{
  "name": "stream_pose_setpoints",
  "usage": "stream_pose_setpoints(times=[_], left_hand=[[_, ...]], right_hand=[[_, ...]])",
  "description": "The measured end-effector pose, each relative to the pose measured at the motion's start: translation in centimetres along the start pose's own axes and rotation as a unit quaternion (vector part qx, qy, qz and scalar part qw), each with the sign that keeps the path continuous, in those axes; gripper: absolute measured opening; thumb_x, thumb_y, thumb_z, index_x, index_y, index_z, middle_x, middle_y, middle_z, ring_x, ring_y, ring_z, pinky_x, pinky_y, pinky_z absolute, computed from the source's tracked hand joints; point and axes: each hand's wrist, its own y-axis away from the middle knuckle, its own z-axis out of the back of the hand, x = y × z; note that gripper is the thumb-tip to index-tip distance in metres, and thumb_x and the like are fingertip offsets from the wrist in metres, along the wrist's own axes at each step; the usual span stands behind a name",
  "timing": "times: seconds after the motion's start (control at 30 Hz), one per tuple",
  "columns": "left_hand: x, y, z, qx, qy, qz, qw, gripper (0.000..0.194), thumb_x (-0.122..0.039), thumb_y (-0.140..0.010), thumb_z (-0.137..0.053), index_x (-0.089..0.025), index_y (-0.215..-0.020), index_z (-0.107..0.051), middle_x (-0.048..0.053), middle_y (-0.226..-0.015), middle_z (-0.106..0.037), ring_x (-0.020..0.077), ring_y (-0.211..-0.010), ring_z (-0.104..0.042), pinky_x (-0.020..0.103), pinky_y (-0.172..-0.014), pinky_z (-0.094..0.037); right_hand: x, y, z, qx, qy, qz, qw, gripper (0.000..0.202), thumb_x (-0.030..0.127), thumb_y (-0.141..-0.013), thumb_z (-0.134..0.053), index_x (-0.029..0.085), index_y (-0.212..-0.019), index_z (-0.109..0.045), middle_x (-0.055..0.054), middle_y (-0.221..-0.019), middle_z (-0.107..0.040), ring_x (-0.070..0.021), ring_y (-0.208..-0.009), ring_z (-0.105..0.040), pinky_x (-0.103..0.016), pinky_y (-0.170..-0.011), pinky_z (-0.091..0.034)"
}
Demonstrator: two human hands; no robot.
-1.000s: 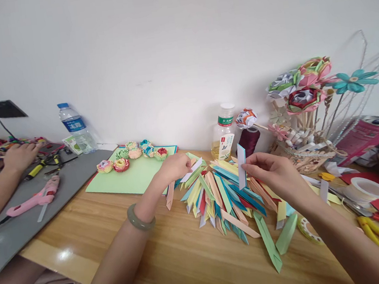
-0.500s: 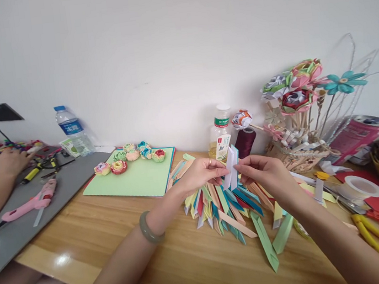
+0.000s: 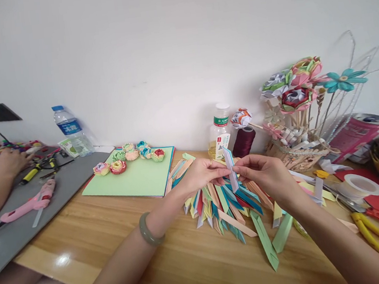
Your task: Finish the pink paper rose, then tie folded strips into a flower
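Above a wooden counter point(image 3: 118, 238), a person's left hand point(image 3: 199, 176) and right hand point(image 3: 267, 174) pinch a folded white-and-blue paper strip point(image 3: 228, 158) at their fingertips, one from each side, apparently to keep its layers aligned. The strip stands nearly upright over a fanned pile of colored strips point(image 3: 223, 197), likely kept within easy reach. Small paper flowers point(image 3: 131, 152) rest on a green sheet point(image 3: 139, 181) toward the counter's back edge, seemingly to stay apart.

The place looks like a craft workshop. A brown wood-grained table point(image 3: 191, 270) bears multicoloured folded paper strips point(image 3: 222, 198) and small round paper flowers point(image 3: 131, 153); a pink plastic glue gun point(image 3: 33, 204) lies nearby.
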Motion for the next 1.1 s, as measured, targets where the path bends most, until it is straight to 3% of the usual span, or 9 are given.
stream_pose_setpoints(times=[0.23,0.33,0.47,0.6,0.7,0.93,1.1], left_hand=[[-0.14,0.26,-0.29,-0.003,0.021,-0.003,1.0,0.027,-0.034,-0.057,-0.071,-0.011,-0.07,-0.067,0.002,-0.061,-0.061,0.0075,-0.054,-0.053,0.023,-0.057,-0.044],[0.01,0.17,-0.47,-0.018,0.043,-0.006,0.999,0.027,-0.033,-0.055,-0.073,-0.01,-0.069,-0.066,0.003,-0.064,-0.062,0.008,-0.057,-0.054,0.023,-0.059,-0.044],[0.07,0.05,-0.49,-0.056,0.075,-0.031,0.995,0.028,-0.034,-0.058,-0.071,-0.01,-0.071,-0.066,0.002,-0.064,-0.061,0.0077,-0.059,-0.053,0.023,-0.061,-0.043],[-0.07,0.1,-0.5,-0.093,0.078,-0.052,0.991,0.025,-0.033,-0.058,-0.071,-0.011,-0.069,-0.065,0.001,-0.065,-0.06,0.0078,-0.062,-0.052,0.02,-0.059,-0.04],[-0.13,0.09,-0.54,-0.09,0.082,-0.055,0.991,0.025,-0.033,-0.057,-0.072,-0.012,-0.069,-0.065,0.0,-0.066,-0.06,0.0086,-0.064,-0.051,0.02,-0.058,-0.04],[-0.41,0.15,-0.72,-0.076,0.138,-0.079,0.984,0.027,-0.029,-0.057,-0.072,-0.012,-0.076,-0.063,0.001,-0.072,-0.06,0.0092,-0.067,-0.053,0.023,-0.068,-0.043],[-0.53,0.28,-0.74,-0.063,0.137,-0.084,0.985,0.023,-0.029,-0.062,-0.069,-0.011,-0.076,-0.064,0.002,-0.072,-0.061,0.0101,-0.069,-0.056,0.024,-0.07,-0.043]], right_hand=[[-0.08,0.16,-0.12,-0.001,-0.003,0.028,1.0,0.035,0.049,-0.061,-0.066,0.015,-0.07,-0.063,-0.002,-0.066,-0.062,-0.0125,-0.058,-0.054,-0.025,-0.056,-0.045],[-0.15,0.16,-0.15,0.006,0.04,0.064,0.997,0.032,0.046,-0.068,-0.061,0.015,-0.073,-0.065,-0.005,-0.073,-0.065,-0.0157,-0.066,-0.057,-0.026,-0.06,-0.045],[-0.23,0.27,-0.3,-0.032,0.107,0.138,0.984,0.03,0.042,-0.075,-0.056,0.016,-0.088,-0.064,-0.007,-0.089,-0.065,-0.0191,-0.079,-0.059,-0.028,-0.066,-0.046],[-0.27,0.59,-0.4,-0.02,0.171,0.135,0.976,0.029,0.04,-0.079,-0.052,0.018,-0.092,-0.065,-0.005,-0.081,-0.069,-0.0188,-0.069,-0.062,-0.028,-0.061,-0.047],[-0.21,0.81,-0.28,-0.032,0.238,0.157,0.958,0.027,0.037,-0.082,-0.048,0.019,-0.085,-0.068,-0.003,-0.074,-0.069,-0.0189,-0.064,-0.063,-0.028,-0.058,-0.045],[-0.3,0.93,-0.23,-0.089,0.307,0.247,0.915,0.025,0.031,-0.082,-0.047,0.019,-0.091,-0.067,-0.006,-0.088,-0.07,-0.0223,-0.076,-0.063,-0.031,-0.064,-0.046],[-0.14,0.73,-0.06,-0.052,0.265,0.198,0.942,0.028,0.036,-0.081,-0.05,0.02,-0.097,-0.067,-0.005,-0.091,-0.07,-0.0224,-0.077,-0.064,-0.031,-0.066,-0.047]])
